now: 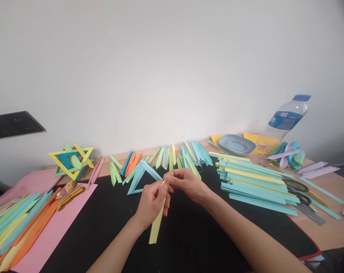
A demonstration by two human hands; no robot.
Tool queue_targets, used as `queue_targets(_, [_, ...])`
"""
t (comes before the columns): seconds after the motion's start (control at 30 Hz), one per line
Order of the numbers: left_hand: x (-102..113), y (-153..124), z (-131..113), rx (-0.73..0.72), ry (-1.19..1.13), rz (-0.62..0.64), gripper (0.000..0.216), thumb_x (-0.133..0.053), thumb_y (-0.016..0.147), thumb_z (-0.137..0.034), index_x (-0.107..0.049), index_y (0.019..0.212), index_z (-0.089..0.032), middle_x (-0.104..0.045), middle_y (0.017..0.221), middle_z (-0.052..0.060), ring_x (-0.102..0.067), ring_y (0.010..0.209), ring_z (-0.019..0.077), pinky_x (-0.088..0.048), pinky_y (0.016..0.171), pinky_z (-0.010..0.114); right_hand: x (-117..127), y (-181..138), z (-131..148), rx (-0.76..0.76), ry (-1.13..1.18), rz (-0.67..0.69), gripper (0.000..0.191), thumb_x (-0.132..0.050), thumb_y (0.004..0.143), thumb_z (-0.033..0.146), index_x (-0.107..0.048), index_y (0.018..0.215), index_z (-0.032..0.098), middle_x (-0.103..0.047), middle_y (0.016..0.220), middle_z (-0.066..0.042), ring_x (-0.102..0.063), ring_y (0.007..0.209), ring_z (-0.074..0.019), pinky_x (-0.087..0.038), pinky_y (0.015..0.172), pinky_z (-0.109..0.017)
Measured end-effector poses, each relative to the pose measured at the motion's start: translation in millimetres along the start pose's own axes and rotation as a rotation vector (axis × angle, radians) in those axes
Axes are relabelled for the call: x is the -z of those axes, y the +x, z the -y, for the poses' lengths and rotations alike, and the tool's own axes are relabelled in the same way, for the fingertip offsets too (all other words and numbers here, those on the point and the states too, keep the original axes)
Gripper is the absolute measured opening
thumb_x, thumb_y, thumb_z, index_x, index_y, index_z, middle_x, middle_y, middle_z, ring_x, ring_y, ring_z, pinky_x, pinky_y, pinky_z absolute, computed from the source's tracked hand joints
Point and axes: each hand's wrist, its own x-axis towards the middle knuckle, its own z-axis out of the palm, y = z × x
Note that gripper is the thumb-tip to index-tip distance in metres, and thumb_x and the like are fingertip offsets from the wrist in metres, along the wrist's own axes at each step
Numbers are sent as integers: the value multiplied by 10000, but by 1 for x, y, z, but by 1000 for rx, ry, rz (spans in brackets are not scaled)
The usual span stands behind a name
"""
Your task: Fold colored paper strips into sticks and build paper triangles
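Observation:
A pale yellow paper strip hangs down from between my hands, its lower end free above the black mat. My left hand grips it between thumb and fingers. At its upper end, my right hand pinches the strip, and the fingertips of both hands meet there. Just behind my left hand lies a light blue folded paper triangle, partly hidden by the fingers. Folded paper pieces in green, orange and blue line the mat's far edge.
At right lie stacked blue and yellow strips, scissors, a blue dish and a plastic bottle. To the left are a paper star, pink paper and fanned coloured strips. A wall rises behind the table.

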Motion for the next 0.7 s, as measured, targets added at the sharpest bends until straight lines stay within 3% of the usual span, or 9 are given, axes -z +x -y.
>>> queue_targets(0.43, [0,0,1,10,-9,6,323,-424,893,-408,-533,729,-153,-513,426,-51,-479,311,84,-361,410,201,-2,-1,-1,59,-197,-51,448,-636,708,582,-516,617,161,-496,579,21,-451,592,-106,-378,600,-246])
queue_targets(0.7, [0,0,-2,49,-37,-31,329,-433,882,-432,-528,725,-159,-508,431,-50,-481,311,94,-356,395,207,-1,0,0,47,-187,-49,445,-601,738,588,-543,664,154,-471,577,27,-437,580,-102,-389,602,-250])
